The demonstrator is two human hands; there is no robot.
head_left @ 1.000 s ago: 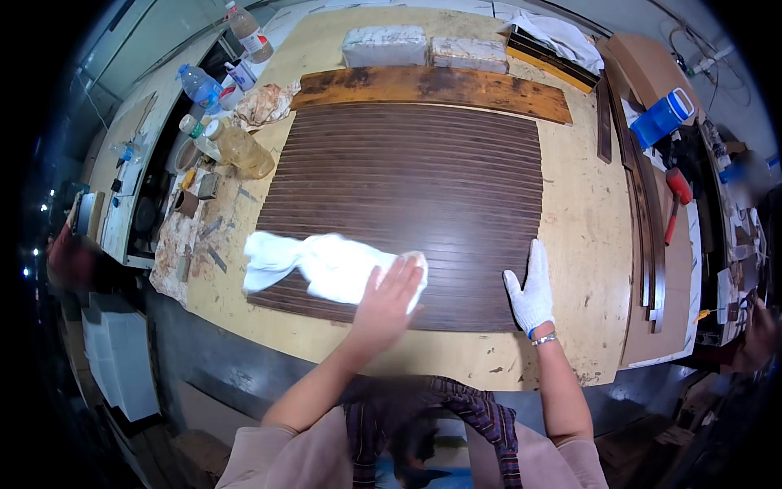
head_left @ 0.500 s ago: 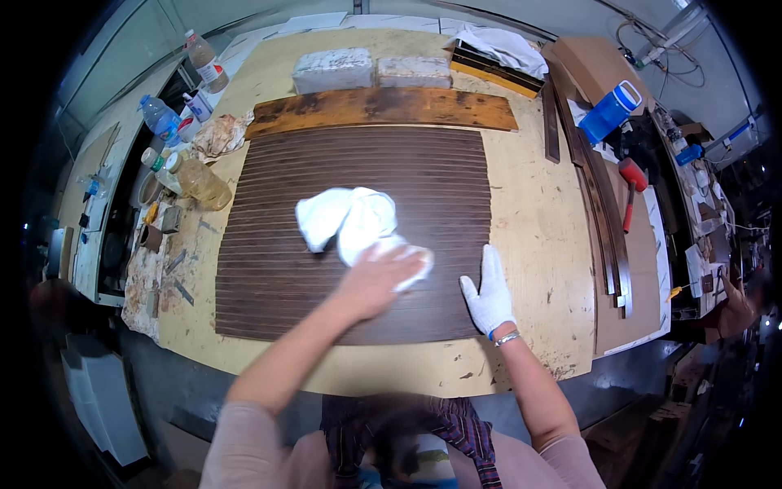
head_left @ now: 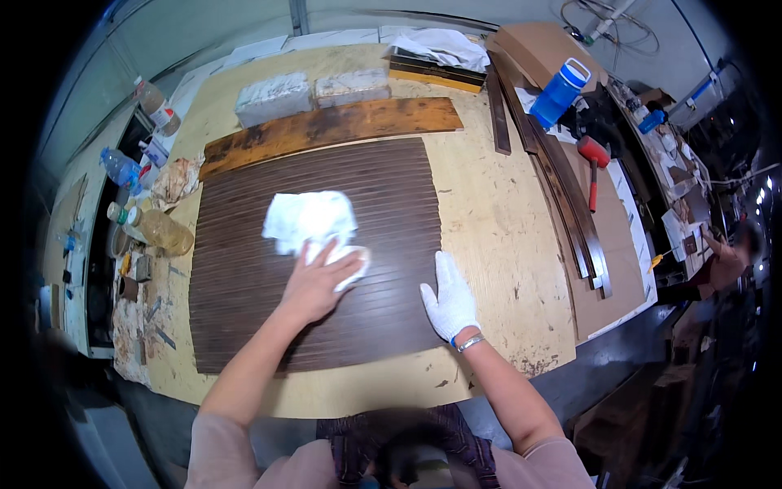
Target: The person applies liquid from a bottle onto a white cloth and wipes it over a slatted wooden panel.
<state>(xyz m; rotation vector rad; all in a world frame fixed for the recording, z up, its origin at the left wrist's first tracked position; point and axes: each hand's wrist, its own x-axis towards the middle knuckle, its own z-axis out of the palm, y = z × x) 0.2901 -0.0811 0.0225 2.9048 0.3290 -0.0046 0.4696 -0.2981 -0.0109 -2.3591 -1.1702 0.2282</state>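
Observation:
My bare left hand [head_left: 314, 285] presses a white cloth [head_left: 309, 218] against a dark brown ribbed wooden panel [head_left: 244, 318]. Its fingers lie over the near end of the cloth, and the loose part is spread beyond them. Glare and motion blur hide the cloth's folds. At the panel's right edge rests my right hand [head_left: 450, 303] in a white knitted glove, lying flat with the thumb apart and holding nothing. The panel lies on a pale, stained board [head_left: 513, 301].
Behind the panel are a brown plank [head_left: 334, 130] and two wrapped blocks [head_left: 273, 96]. Bottles [head_left: 163, 231] and rags [head_left: 177, 181] crowd the left side. To the right lie dark strips [head_left: 562, 204], a red mallet [head_left: 593, 167] and a blue jug [head_left: 560, 94]. Another person [head_left: 725, 265] is far right.
My view has shifted and tilted. My left hand has slid the cloth somewhat left over the panel, and its loose part lies differently. My gloved right hand stays at the panel's right edge.

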